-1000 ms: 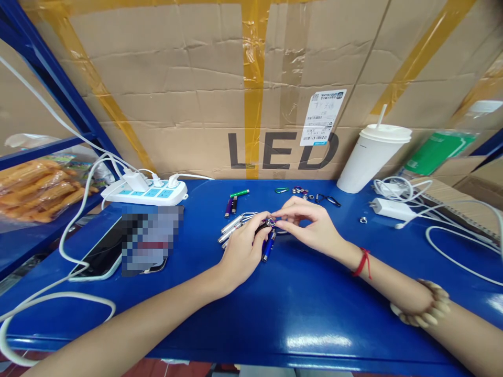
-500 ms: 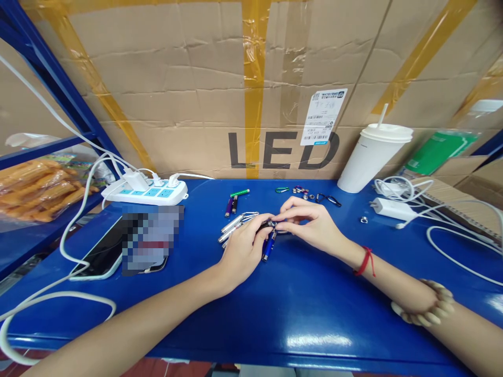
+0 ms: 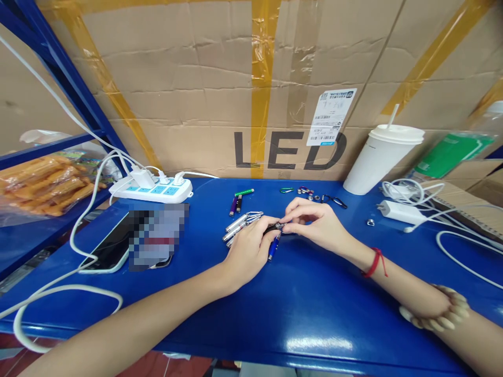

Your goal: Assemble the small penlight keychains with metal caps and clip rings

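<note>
My left hand (image 3: 248, 252) is closed around a small black pen-shaped flashlight (image 3: 271, 228), its metal end poking out to the right. Thumb and fingertips of my right hand (image 3: 319, 224) pinch at that end; any tiny part between them is too small to make out. Below the fingers, a blue pen flashlight (image 3: 273, 249) lies on the table. Several silver pen flashlights (image 3: 236, 226) with clips lie beside my left hand, partly covered by it. Farther back are a purple (image 3: 233, 206), a black (image 3: 239, 203) and a green pen flashlight (image 3: 244, 192).
Small metal caps (image 3: 310, 197), a green carabiner (image 3: 286, 190) and a black carabiner (image 3: 337, 201) lie behind my right hand. A power strip (image 3: 178, 195) and phones (image 3: 113, 251) are left; a white cup (image 3: 371, 159), charger (image 3: 401, 212) and cables right. A large carton (image 3: 196, 104) stands behind.
The whole view has shifted slightly, so things appear a little farther right. Both hands keep their hold at the black flashlight, with little visible change.
</note>
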`<move>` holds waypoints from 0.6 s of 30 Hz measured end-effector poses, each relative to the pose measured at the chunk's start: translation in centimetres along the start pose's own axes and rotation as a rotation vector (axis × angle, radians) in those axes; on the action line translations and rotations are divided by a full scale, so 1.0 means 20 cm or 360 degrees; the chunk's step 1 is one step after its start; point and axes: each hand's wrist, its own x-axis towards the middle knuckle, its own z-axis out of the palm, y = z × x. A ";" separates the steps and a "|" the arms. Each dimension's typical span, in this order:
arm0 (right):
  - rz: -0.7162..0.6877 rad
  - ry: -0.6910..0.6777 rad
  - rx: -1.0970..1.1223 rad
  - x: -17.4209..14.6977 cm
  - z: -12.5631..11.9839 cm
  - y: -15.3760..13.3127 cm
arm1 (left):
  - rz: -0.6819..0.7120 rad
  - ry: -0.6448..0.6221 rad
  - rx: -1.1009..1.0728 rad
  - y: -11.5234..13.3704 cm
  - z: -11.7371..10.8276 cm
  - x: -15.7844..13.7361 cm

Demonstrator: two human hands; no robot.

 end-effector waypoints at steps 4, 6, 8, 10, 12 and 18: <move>-0.0011 0.0034 -0.0002 0.00 0.00 -0.01 | -0.0046 -0.0051 0.0005 0.01 0.00 0.00; 0.0002 0.0037 0.0014 0.00 0.00 -0.02 | -0.0037 -0.0061 0.0028 0.01 -0.01 0.00; 0.0022 0.0031 0.0073 0.01 0.00 -0.02 | 0.0000 -0.0050 0.0066 0.01 -0.01 -0.01; 0.0052 0.0002 0.0179 0.01 -0.01 -0.02 | 0.0053 -0.0053 0.0099 0.02 -0.01 -0.01; 0.0105 -0.0064 0.0301 0.02 -0.01 -0.01 | 0.0112 -0.0085 0.0119 0.02 -0.01 -0.01; 0.0402 -0.0248 0.0495 0.02 -0.03 0.03 | 0.0277 -0.0096 0.0197 0.01 0.00 -0.02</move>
